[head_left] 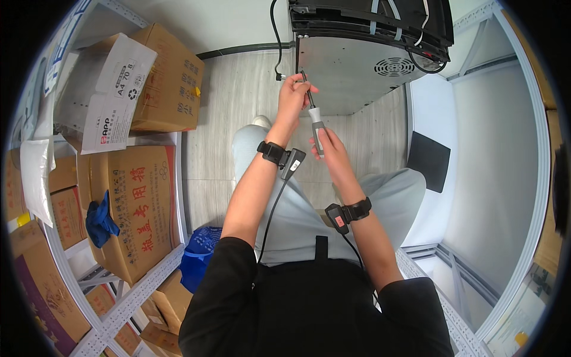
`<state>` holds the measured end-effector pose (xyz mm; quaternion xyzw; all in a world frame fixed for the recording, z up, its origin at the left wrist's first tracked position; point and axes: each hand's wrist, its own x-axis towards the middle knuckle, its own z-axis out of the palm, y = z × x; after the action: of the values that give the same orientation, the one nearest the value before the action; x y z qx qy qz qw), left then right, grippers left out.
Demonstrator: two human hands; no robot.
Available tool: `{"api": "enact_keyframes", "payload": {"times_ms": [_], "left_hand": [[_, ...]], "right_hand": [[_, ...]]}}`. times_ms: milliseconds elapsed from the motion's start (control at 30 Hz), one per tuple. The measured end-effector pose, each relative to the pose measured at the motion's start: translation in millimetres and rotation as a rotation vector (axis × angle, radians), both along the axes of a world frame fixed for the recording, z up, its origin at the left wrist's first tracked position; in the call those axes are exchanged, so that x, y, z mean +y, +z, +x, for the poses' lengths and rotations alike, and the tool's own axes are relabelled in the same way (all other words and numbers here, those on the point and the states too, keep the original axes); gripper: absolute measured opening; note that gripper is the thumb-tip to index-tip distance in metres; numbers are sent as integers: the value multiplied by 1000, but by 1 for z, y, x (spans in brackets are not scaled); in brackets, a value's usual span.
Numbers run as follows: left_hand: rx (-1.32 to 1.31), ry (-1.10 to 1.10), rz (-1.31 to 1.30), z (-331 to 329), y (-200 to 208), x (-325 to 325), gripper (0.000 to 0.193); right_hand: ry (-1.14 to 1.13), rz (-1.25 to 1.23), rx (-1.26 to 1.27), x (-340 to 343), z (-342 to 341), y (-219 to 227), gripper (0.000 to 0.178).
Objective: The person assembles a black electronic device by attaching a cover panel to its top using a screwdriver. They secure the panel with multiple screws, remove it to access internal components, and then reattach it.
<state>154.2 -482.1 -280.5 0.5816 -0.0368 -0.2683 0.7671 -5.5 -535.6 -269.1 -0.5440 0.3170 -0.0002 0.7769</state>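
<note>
A screwdriver (315, 114) with a grey and white handle and a dark shaft points up toward a metal cabinet-like appliance (339, 71). My right hand (334, 153) is wrapped around its handle. The fingers of my left hand (289, 102) are closed about the shaft near the tip, by the appliance's left edge. Whether a screw sits at the tip is too small to tell. The appliance has a grey panel with a round vent grille (394, 66) and a black upper part (357, 18) with cables along it.
A black cable (277, 41) with a plug hangs left of the appliance. Shelving with cardboard boxes (140, 202) and a blue cloth (102, 221) stands at left. A blue bag (198, 253) is beside my left elbow. At right are a black square panel (428, 160) and a metal rack (532, 196).
</note>
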Motion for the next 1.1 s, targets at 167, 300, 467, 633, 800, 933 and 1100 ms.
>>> {"api": "enact_keyframes", "payload": {"times_ms": [167, 300, 467, 633, 800, 933, 1100], "left_hand": [[19, 6, -44, 2, 2, -1, 24], [9, 38, -66, 0, 4, -2, 24], [8, 55, -54, 2, 4, 0, 25], [6, -65, 2, 14, 9, 9, 26], [-50, -186, 98, 26, 14, 14, 32], [-58, -223, 107, 27, 13, 16, 33], [-70, -247, 219, 21, 19, 17, 30]], "right_hand": [[-43, 15, -20, 4, 3, -5, 38], [-52, 145, -83, 5, 2, -8, 37], [-37, 431, -183, 5, 3, -1, 36], [-49, 606, -204, 2, 2, 2, 37], [-37, 828, -255, -1, 2, 2, 37], [-66, 237, -105, 18, 8, -3, 35], [-200, -488, -20, 31, 13, -21, 41]]}}
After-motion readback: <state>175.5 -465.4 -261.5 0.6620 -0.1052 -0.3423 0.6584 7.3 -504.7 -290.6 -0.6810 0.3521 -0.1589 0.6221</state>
